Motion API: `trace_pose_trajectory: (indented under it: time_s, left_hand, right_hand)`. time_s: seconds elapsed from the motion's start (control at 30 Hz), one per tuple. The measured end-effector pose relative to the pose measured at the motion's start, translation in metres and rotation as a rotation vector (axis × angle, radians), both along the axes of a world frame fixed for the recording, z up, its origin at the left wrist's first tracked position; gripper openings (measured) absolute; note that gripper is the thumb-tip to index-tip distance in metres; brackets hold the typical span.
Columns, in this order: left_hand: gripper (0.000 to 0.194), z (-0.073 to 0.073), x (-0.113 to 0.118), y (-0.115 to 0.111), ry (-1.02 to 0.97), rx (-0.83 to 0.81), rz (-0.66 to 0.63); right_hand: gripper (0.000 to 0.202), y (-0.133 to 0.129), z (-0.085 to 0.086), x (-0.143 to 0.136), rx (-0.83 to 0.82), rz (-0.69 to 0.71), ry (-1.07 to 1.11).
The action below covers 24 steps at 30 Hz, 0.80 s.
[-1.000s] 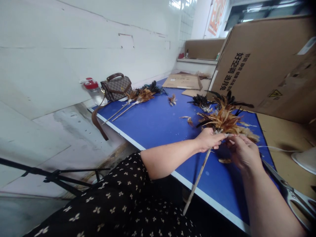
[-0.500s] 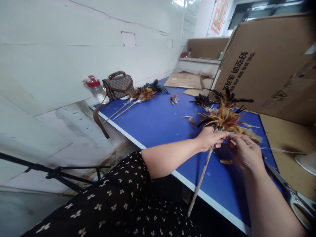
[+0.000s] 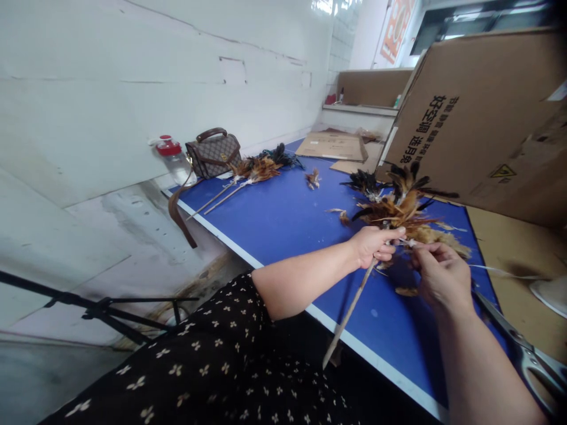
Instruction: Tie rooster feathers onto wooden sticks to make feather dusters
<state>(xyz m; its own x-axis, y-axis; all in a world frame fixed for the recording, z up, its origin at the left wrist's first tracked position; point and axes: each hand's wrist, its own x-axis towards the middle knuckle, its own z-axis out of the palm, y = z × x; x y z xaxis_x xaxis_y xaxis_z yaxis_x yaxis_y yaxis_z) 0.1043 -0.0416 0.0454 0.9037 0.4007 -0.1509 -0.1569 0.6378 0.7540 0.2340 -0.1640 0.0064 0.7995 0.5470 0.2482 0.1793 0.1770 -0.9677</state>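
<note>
My left hand point(image 3: 374, 247) is wrapped round the upper stick of a feather duster point(image 3: 401, 208), just below its brown and black feathers. The bare stick slants down past the table's edge. Close by on the right, my right hand point(image 3: 443, 276) pinches white string point(image 3: 498, 270) near the duster's neck. That string trails right to a white spool point(image 3: 551, 294) at the picture's edge. A bunch of black feathers point(image 3: 365, 183) lies behind the duster, and light tan feathers point(image 3: 447, 242) lie partly behind my right hand.
Scissors point(image 3: 509, 330) lie by my right forearm. Finished-looking feather dusters point(image 3: 261, 169), a brown handbag point(image 3: 212, 156) and a red-capped bottle point(image 3: 175, 162) are at the blue table's point(image 3: 283, 218) far left. A large cardboard box point(image 3: 478, 124) stands at the right; a black tripod leg point(image 3: 57, 295) is lower left.
The duster's stick has tilted, its lower end swinging left and slightly up. My two hands have drawn slightly apart, showing white string between them.
</note>
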Motion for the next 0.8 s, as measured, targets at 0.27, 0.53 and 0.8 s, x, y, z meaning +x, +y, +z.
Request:
trace_pose_trajectory:
  time_s: [0.27,0.53,0.8]
  left_hand:
    - [0.035,0.004,0.0,0.002,0.053,0.048,0.054]
    - [0.036,0.019,-0.009,0.009,0.22,0.083,-0.1]
    - [0.045,0.029,-0.014,0.007,0.086,-0.074,-0.152]
  right_hand:
    - [0.047,-0.004,0.01,-0.005,-0.072,0.091,-0.047]
    - [0.043,-0.011,0.011,0.001,-0.207,-0.024,-0.413]
    - [0.034,-0.012,0.008,-0.001,-0.291,-0.199,-0.73]
